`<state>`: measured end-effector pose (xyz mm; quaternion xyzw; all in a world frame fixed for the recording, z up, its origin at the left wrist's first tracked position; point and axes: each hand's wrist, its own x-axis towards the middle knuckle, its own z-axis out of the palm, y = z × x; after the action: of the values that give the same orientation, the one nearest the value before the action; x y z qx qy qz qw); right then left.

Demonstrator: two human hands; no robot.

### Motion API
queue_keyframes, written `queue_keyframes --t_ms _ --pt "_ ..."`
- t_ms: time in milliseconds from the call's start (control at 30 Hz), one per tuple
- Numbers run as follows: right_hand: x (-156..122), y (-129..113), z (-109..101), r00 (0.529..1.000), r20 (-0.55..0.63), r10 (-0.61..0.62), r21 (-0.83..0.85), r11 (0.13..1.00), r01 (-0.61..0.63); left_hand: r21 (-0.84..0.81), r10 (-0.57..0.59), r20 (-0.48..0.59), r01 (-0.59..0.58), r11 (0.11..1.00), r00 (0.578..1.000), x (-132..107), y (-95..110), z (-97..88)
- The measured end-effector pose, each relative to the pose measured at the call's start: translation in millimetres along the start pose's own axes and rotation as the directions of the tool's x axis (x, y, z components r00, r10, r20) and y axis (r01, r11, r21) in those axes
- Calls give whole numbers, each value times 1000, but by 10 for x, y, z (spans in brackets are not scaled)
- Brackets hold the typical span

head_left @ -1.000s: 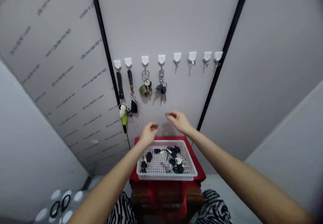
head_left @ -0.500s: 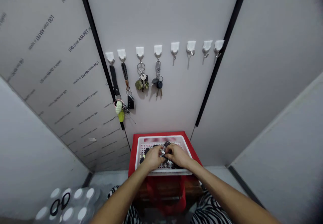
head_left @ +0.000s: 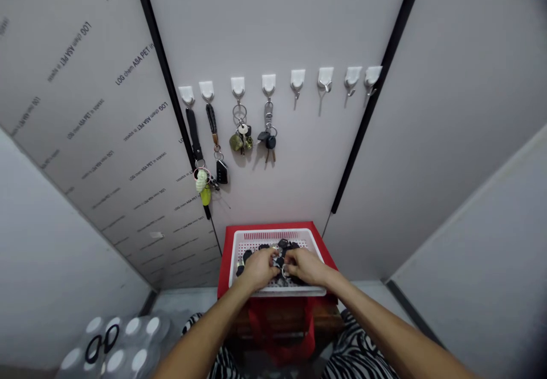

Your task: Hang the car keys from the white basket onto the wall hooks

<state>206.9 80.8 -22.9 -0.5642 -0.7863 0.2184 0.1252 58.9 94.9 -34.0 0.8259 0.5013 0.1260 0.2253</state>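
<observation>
A white perforated basket (head_left: 273, 235) sits on a red-topped stool (head_left: 277, 228) against the wall, with several black keys (head_left: 282, 245) lying in it. My left hand (head_left: 257, 267) and my right hand (head_left: 306, 266) are both down in the basket, fingers curled toward each other, pinching a small bunch of keys with a metal ring (head_left: 281, 264) between them. Above, a row of white wall hooks (head_left: 297, 78) runs across the wall. The left hooks carry key bunches (head_left: 240, 138); the right ones hang bare.
A black strap keyring with a green charm (head_left: 202, 180) hangs lowest at the left. Black vertical strips (head_left: 371, 105) divide the wall panels. A grey spotted cushion (head_left: 115, 345) lies at the lower left. My zebra-patterned trousers (head_left: 363, 356) flank the stool.
One second ago both hands were raised in front of the wall below the hooks. They have come down into the basket and closed on a bunch of keys.
</observation>
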Motion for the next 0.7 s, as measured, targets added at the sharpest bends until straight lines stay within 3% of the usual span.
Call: queue_keyframes --t_ms 167,333,500,700 --pt "36 -20 -80 991 -131 -7 181 983 31 -164 103 -65 -113 980 993 3 5 -21" --pt "47 -111 -232 975 -220 -28 343 934 104 -414 33 -118 -79 907 992 66 43 -120" --pt "86 -212 -429 968 -247 38 483 871 88 -569 -29 -167 -72 819 986 129 135 -342" --pt "183 -369 -761 953 -302 27 594 787 166 -682 -73 -163 -59 729 984 211 309 -685"
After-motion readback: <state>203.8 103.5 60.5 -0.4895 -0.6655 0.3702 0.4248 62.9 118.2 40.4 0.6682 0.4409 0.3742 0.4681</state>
